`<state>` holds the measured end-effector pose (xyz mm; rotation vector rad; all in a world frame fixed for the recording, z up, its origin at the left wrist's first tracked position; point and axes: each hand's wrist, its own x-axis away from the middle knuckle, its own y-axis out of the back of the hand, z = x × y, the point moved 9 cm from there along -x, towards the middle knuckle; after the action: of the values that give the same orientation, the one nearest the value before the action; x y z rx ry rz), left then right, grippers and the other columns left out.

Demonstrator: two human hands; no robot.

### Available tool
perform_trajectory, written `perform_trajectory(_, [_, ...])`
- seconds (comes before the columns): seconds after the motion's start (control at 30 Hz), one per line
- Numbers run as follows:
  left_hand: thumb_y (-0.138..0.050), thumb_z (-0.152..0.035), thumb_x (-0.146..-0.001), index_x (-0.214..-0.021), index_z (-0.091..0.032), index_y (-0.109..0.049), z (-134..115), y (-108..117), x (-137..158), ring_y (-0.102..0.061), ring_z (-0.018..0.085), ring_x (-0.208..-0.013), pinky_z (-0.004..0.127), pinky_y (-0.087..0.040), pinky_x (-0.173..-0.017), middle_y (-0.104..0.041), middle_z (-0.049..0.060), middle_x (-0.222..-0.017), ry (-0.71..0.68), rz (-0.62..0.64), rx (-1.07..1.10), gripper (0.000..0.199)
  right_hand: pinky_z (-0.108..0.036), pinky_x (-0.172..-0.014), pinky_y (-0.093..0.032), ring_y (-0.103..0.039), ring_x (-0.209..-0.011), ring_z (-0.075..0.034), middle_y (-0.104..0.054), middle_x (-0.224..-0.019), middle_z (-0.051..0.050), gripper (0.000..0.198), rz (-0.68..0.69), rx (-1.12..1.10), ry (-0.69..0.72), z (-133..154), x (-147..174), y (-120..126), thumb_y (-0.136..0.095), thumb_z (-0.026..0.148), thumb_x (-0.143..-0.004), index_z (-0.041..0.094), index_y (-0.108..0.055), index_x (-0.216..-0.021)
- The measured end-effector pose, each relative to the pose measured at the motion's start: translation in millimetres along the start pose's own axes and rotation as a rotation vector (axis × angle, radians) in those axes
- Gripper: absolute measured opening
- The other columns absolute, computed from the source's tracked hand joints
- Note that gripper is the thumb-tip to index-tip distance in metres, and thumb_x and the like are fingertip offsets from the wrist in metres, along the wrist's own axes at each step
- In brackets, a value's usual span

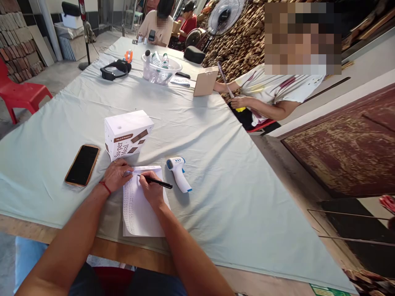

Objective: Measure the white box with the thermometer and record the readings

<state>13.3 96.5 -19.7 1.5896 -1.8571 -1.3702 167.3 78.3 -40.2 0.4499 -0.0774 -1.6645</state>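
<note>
My right hand (152, 190) grips a black pen (159, 182) with its tip at the upper part of a white notepad (145, 218). Handwriting fills a column down the pad's left side. My left hand (117, 174), a red cord round its wrist, lies with fingers out over the pad's upper left edge. Just behind that hand stands a white "Su-per Meal" box (128, 131). A white and blue infrared thermometer (180, 174) rests to the right of the pad. On the left lies a phone (82, 165) with a dark screen.
Farther up the cloth-covered table (234, 205) are a black headset (115, 70), a clear basin (160, 76) with bottles, and a brown board (205, 81). One person sits at the right side, others at the far end. A red chair (24, 88) stands left.
</note>
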Motion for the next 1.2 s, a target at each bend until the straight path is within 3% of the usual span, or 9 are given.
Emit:
perform_trajectory(0.17, [-0.068,-0.02,-0.081,-0.088,-0.021,-0.075,-5.2,6.3,1.7,-0.064,0.019,-0.085,0.035,-0.056,-0.083,-0.065,0.005,-0.09,-0.03,-0.081,0.037,0.01,-0.032,-0.068,-0.052,-0.059,-0.068,-0.018,-0.064,-0.073,-0.001,0.017,-0.066,0.041,0.116,10.9,-0.5,11.9,-0.05,0.034,-0.086,0.023,-0.061,-0.08])
perform_trajectory(0.33, [-0.061,-0.03,-0.089,-0.099,-0.02,-0.065,0.7,57.5,19.0,-0.062,0.02,-0.093,0.035,-0.055,-0.084,-0.062,0.007,-0.102,0.019,-0.59,0.115,0.014,-0.037,-0.089,-0.051,-0.061,-0.097,-0.022,-0.066,-0.101,-0.009,0.028,-0.045,0.316,0.411,26.8,-2.5,27.1,-0.045,0.02,-0.093,0.021,-0.067,-0.11])
perform_trajectory(0.43, [-0.073,-0.039,-0.08,-0.117,-0.018,-0.056,25.0,71.1,26.3,-0.054,0.029,-0.118,0.046,-0.048,-0.101,-0.056,0.014,-0.119,0.131,-0.768,0.127,0.047,-0.039,-0.09,-0.049,-0.059,-0.1,-0.023,-0.063,-0.109,-0.011,0.041,0.034,0.552,0.459,17.8,-4.1,22.1,-0.041,0.01,-0.092,0.021,-0.065,-0.123])
perform_trajectory(0.53, [-0.082,-0.05,-0.07,-0.142,-0.017,-0.035,58.4,57.9,17.2,-0.041,0.035,-0.136,0.052,-0.038,-0.111,-0.042,0.02,-0.141,0.229,-0.688,0.305,0.092,-0.038,-0.088,-0.047,-0.057,-0.098,-0.024,-0.063,-0.108,-0.013,0.047,0.129,0.693,0.44,7.5,-4.8,11.3,-0.039,0.005,-0.09,0.02,-0.065,-0.126])
perform_trajectory(0.63, [-0.083,-0.052,-0.067,-0.15,-0.018,-0.024,77.6,41.6,8.2,-0.043,0.036,-0.137,0.052,-0.035,-0.114,-0.043,0.02,-0.142,0.264,-0.569,0.458,0.108,-0.038,-0.089,-0.046,-0.056,-0.101,-0.025,-0.062,-0.108,-0.012,0.051,0.184,0.734,0.412,6.0,-6.9,9.4,-0.04,0.004,-0.086,0.022,-0.066,-0.126])
perform_trajectory(0.83, [-0.087,-0.047,-0.058,-0.135,-0.017,-0.049,78.8,45.9,13.0,-0.053,0.033,-0.119,0.053,-0.044,-0.104,-0.056,0.013,-0.119,0.349,-0.573,0.365,0.092,-0.048,-0.095,-0.042,-0.051,-0.114,-0.034,-0.055,-0.126,-0.019,0.05,-0.157,0.906,-0.018,-7.3,-24.6,84.3,-0.06,0.027,-0.084,0.015,-0.059,-0.133])
perform_trajectory(0.97, [-0.083,-0.053,-0.061,-0.125,-0.017,-0.055,75.5,48.9,15.5,-0.061,0.027,-0.104,0.045,-0.053,-0.091,-0.06,0.012,-0.115,0.406,-0.615,0.588,0.079,-0.047,-0.095,-0.04,-0.053,-0.114,-0.036,-0.059,-0.121,-0.023,0.052,-0.14,0.954,-0.319,-28.7,-25.9,109.3,-0.063,0.034,-0.083,0.008,-0.058,-0.128])
perform_trajectory(1.07, [-0.081,-0.057,-0.063,-0.117,-0.017,-0.059,71.1,47.6,14.4,-0.065,0.024,-0.095,0.038,-0.055,-0.082,-0.066,0.011,-0.11,0.472,-0.587,0.775,0.071,-0.04,-0.089,-0.042,-0.057,-0.102,-0.031,-0.064,-0.105,-0.018,0.042,-0.104,0.706,-0.373,-31.2,-26.7,102.8,-0.058,0.034,-0.082,0.011,-0.063,-0.117])
perform_trajectory(1.2, [-0.078,-0.064,-0.064,-0.105,-0.016,-0.065,57.3,45.1,8.9,-0.067,0.024,-0.09,0.035,-0.054,-0.077,-0.071,0.01,-0.102,0.475,-0.466,0.868,0.065,-0.033,-0.076,-0.044,-0.055,-0.08,-0.022,-0.062,-0.084,-0.004,0.036,-0.037,-0.09,-0.246,-7.6,-21.1,63.6,-0.055,0.049,-0.08,0.02,-0.064,-0.1])
